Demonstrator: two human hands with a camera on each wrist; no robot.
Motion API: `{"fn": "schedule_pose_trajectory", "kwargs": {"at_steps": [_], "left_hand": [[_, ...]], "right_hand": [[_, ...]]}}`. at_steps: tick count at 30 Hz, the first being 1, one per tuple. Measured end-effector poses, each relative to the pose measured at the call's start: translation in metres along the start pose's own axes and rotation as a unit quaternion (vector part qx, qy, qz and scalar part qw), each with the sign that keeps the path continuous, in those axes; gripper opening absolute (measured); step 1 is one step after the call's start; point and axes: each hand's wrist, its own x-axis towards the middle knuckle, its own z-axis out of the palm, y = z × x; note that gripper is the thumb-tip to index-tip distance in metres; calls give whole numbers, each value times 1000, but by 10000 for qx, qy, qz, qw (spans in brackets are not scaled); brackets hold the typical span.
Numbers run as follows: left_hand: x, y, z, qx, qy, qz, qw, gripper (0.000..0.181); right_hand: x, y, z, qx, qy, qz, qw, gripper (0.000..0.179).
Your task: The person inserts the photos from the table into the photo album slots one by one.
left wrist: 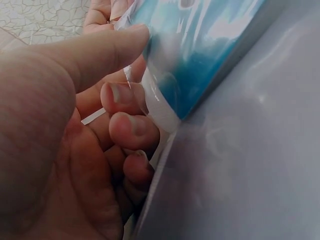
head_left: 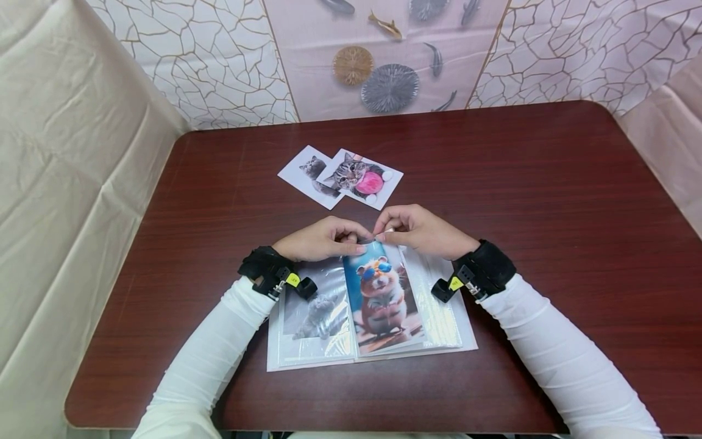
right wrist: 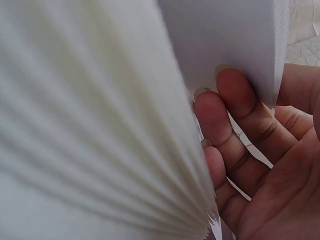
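Note:
A photo album (head_left: 468,332) lies open on the table near its front edge. On its middle page, in a clear sleeve, is a photo of a hamster in sunglasses (head_left: 381,299). My left hand (head_left: 326,239) pinches the top left corner of that sleeve (left wrist: 167,97), thumb in front and fingers behind. At the sleeve's top edge, my right hand (head_left: 425,231) grips between thumb and fingers; in the right wrist view its fingertips (right wrist: 212,112) press the back of the page (right wrist: 220,35). The left page holds a grey animal picture (head_left: 323,317) under shiny plastic.
Beyond the hands lie two loose cat photos, one with a pink heart-like shape (head_left: 364,177) overlapping a grey cat photo (head_left: 312,174). The dark red wooden table (head_left: 548,201) meets a patterned cloth (head_left: 214,61) at the back. Pale cloth (head_left: 82,152) hangs at the left.

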Motion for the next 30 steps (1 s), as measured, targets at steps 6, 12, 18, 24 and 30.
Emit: {"fn": "schedule_pose_trajectory", "kwargs": {"at_steps": [6, 12, 18, 24, 30], "left_hand": [[0, -1, 1, -9, -15, 42, 10000, 28], [0, -1, 0, 31, -27, 85, 10000, 27], [0, 1, 0, 57, -42, 39, 10000, 27], [0, 2, -1, 106, -8, 23, 9999, 27], [0, 1, 0, 109, -5, 36, 9999, 27]], "right_hand": [[0, 1, 1, 40, -44, 44, 10000, 12], [-1, -1, 1, 71, -38, 66, 9999, 12], [-1, 0, 1, 66, -58, 70, 9999, 12], [-1, 0, 2, 48, -78, 33, 10000, 12], [1, 3, 1, 48, -107, 29, 9999, 13]]}}
